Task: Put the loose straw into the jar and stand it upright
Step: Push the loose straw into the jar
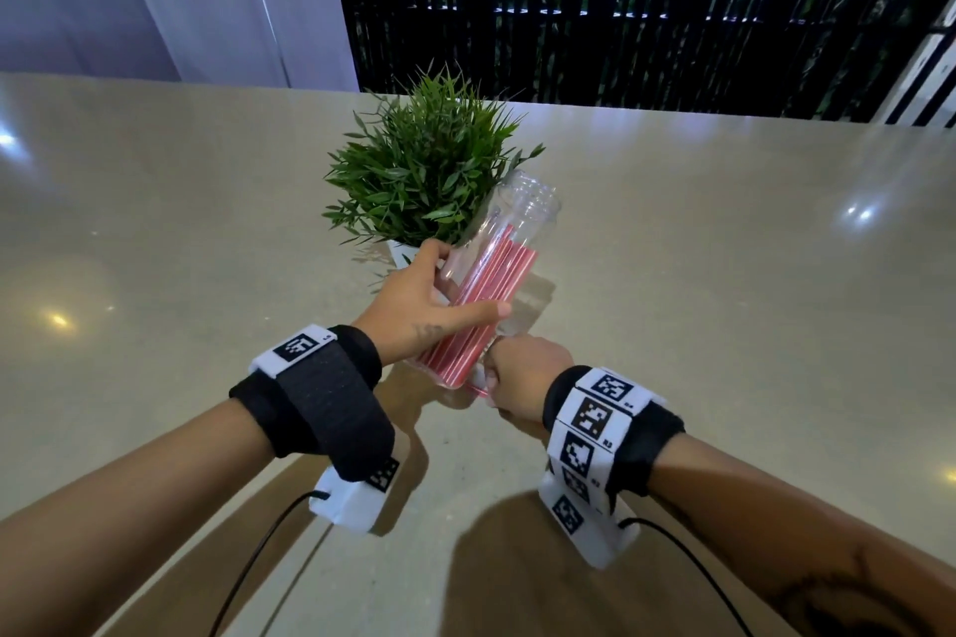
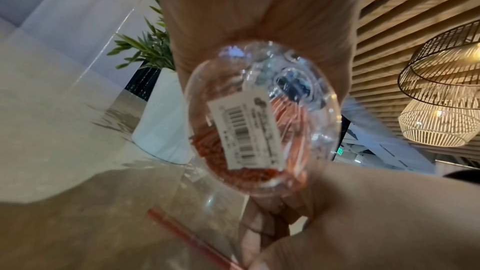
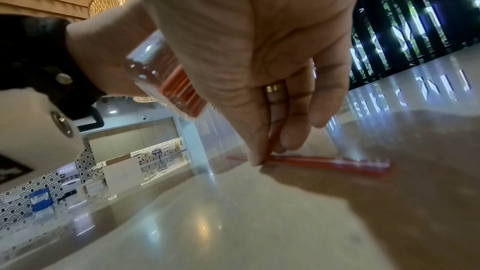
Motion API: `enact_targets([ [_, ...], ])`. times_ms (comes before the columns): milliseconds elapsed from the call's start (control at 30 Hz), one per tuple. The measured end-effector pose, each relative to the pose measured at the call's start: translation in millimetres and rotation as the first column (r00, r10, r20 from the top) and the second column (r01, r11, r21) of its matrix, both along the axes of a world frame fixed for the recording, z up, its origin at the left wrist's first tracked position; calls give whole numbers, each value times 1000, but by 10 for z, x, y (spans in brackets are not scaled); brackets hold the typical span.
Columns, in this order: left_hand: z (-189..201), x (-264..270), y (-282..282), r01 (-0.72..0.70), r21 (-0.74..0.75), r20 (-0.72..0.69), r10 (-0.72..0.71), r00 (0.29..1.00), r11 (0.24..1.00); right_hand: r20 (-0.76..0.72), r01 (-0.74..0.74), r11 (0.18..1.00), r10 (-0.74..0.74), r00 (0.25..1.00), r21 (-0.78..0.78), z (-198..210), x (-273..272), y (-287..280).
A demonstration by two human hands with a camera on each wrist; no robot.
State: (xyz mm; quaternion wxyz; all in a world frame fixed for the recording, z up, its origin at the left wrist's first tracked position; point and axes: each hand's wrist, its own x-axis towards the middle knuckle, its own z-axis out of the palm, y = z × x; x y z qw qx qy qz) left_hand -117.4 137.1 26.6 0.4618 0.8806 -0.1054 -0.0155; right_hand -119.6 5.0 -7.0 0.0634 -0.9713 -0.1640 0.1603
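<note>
My left hand (image 1: pixel 434 295) grips a clear jar (image 1: pixel 522 217) around its middle and holds it tilted above the table, mouth pointing up and away. A bundle of red straws (image 1: pixel 486 290) lies inside it. The jar's base with a barcode label (image 2: pixel 244 132) faces the left wrist camera. The loose red straw (image 3: pixel 337 164) lies flat on the table just below the jar's base. My right hand (image 3: pixel 270 151) reaches down onto it, thumb and fingers pinching it near one end. In the head view that hand (image 1: pixel 496 378) covers nearly all of the straw.
A green plant (image 1: pixel 424 171) in a white pot (image 2: pixel 161 120) stands on the beige table (image 1: pixel 724 274) right behind the jar and my left hand. The table's far edge runs along a dark slatted wall. Both wrists carry camera mounts with cables.
</note>
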Motion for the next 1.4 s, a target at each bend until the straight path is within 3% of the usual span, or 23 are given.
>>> enact_targets([
  [167,18,-56,25,-8,1,2,8,1000,1000,-161,38,997,-28,987,61,4,49,-36],
  [300,-16,-115,-8,-23,18,41,22,999,1000,-201,45,994,-23,979,104,89,-29,-91],
  [400,-30,-126,-67,-42,-14,54,42,998,999,-125,115,957,-83,989,267,223,8,-266],
  [566,-1,-174,-242,-14,-75,23,16,1000,997,67,226,895,-271,960,385,392,238,-799],
  [666,22,-234,-364,-3,-143,-12,1,1000,990,132,247,767,-394,910,593,564,266,-1081],
  [833,28,-266,-547,35,-173,10,-34,999,984,166,118,455,-537,827,883,998,222,-1377],
  [933,45,-256,-657,53,-215,27,-48,998,975,119,16,232,-559,820,973,1318,189,-1460],
  [1000,68,-263,-735,70,-269,21,-67,998,961,128,-45,161,-557,821,986,1511,171,-1465],
  [1133,125,-358,-879,118,-287,93,-94,991,951,190,-103,192,-519,833,976,1781,108,-1419],
  [1400,178,-528,-948,125,-294,172,-76,982,948,277,-74,428,-434,857,901,1876,-105,-1330],
])
